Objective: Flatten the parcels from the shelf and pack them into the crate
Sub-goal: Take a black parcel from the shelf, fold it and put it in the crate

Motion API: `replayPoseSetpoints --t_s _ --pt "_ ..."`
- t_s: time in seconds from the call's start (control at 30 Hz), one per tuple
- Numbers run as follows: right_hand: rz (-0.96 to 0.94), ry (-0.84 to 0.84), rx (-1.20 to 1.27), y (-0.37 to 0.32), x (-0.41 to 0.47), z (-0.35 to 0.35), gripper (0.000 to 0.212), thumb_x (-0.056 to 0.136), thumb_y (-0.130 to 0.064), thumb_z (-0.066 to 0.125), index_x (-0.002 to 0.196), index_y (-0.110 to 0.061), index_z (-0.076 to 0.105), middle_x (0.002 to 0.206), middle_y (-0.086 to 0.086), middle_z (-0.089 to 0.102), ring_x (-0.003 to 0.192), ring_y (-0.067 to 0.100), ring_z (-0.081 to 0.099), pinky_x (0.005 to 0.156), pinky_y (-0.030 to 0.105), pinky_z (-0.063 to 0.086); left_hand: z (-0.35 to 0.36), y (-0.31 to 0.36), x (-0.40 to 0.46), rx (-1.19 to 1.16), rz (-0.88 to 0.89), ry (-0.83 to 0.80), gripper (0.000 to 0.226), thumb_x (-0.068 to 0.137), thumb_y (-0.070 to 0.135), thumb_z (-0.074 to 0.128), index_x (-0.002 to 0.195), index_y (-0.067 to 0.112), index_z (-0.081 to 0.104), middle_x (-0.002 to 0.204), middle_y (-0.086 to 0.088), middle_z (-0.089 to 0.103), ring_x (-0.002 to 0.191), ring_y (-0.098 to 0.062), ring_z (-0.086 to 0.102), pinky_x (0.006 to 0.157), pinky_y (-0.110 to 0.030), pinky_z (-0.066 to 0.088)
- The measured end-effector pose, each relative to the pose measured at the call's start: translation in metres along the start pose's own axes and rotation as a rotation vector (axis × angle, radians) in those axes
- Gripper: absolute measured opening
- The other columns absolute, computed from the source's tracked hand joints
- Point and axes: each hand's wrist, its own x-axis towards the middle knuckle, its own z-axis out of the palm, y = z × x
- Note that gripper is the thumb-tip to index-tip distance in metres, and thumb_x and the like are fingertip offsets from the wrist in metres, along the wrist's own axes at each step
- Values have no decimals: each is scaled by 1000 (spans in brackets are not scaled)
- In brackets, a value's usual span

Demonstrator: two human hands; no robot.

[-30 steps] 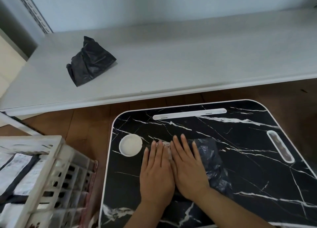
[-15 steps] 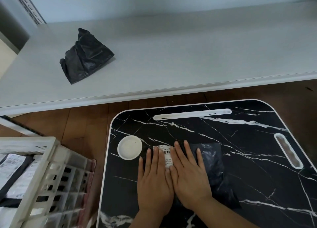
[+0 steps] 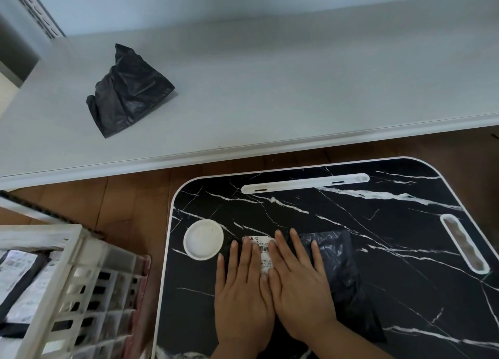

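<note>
A black plastic parcel [image 3: 340,272] with a white barcode label lies flat on the black marble-patterned lap table [image 3: 405,250]. My left hand [image 3: 243,294] and my right hand [image 3: 299,288] press on it side by side, palms down and fingers straight, covering most of its left part. A second black parcel [image 3: 127,91], crumpled and peaked, sits on the white shelf [image 3: 297,88] at the back left. The white slatted crate [image 3: 54,291] stands at the lower left, with black parcels bearing white labels inside.
A round white recess [image 3: 203,239] lies in the table just left of my hands. A long white slot [image 3: 305,183] runs along the table's far edge and an oval one [image 3: 464,244] along its right. Brown wooden floor [image 3: 121,202] shows between shelf, table and crate.
Both hands have slid a little toward me over the parcel, uncovering more of its white label. The view has shifted slightly.
</note>
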Motion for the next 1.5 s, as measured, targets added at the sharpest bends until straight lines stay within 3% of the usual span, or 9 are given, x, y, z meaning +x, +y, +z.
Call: replayPoseSetpoints --t_s 0.2,0.37,0.5,0.73,0.77,0.87,0.93,1.13,1.5 --pt "-22 -89 70 -1 1 -11 51 97 -39 29 139 -20 51 150 1 42 143 24 30 109 50 16 -6 -1 0 -6 22 -39 58 102 37 7 146 15 37 154 -7 33 144 -19 21 111 -44 20" --pt "-175 -197 127 34 -12 -22 73 90 -70 -6 152 -31 -7 158 -8 -21 144 7 -24 116 41 -13 -15 -24 -7 90 156 -78 59 101 53 12 151 25 22 157 -3 26 145 -20 16 112 -46 15" --pt "-210 -230 -53 68 -27 -27 84 91 -76 21 153 -19 21 161 2 17 149 16 6 112 50 9 -22 -39 -7 184 211 -154 75 93 70 18 152 23 23 157 -7 27 145 -24 18 110 -49 17" --pt "-167 -344 -123 65 -22 -32 88 89 -78 24 148 -13 32 156 8 31 145 18 21 106 54 18 -26 -33 -4 212 181 -256 95 87 79 17 146 8 36 154 -13 32 143 -30 27 108 -53 19" --pt "-152 -368 -127 64 -20 -36 92 88 -80 19 150 -13 25 158 8 24 146 16 13 108 54 15 -30 -30 -3 208 163 -280 99 85 82 10 149 9 29 156 -13 24 145 -29 21 110 -53 15" --pt "-151 -462 -75 61 -18 -44 100 67 -87 -8 142 -23 -27 149 -5 -40 135 6 -39 112 53 -18 -39 -25 -6 212 127 -351 114 58 86 -28 147 16 -22 154 -5 -29 143 -22 -27 116 -49 -12" --pt "-141 -562 -48 61 -17 -49 108 56 -89 -12 136 -22 -37 141 -7 -50 127 6 -49 109 55 -25 -40 -23 -10 167 45 -397 118 45 87 -34 140 16 -34 150 -5 -40 136 -21 -39 115 -50 -17" --pt "-166 -685 -73 61 -14 -54 135 44 -100 16 134 -16 -41 138 -5 -54 127 13 -51 106 58 -27 -54 -33 -11 209 99 -587 141 32 99 9 130 12 -42 143 -8 -48 132 -24 -45 113 -51 -22" --pt "-124 -706 -92 57 -12 -56 136 39 -99 13 132 -15 -42 135 -6 -56 124 11 -54 106 58 -27 -50 -30 -11 217 57 -581 140 55 95 43 132 13 -41 145 -8 -47 132 -26 -45 112 -55 -21"
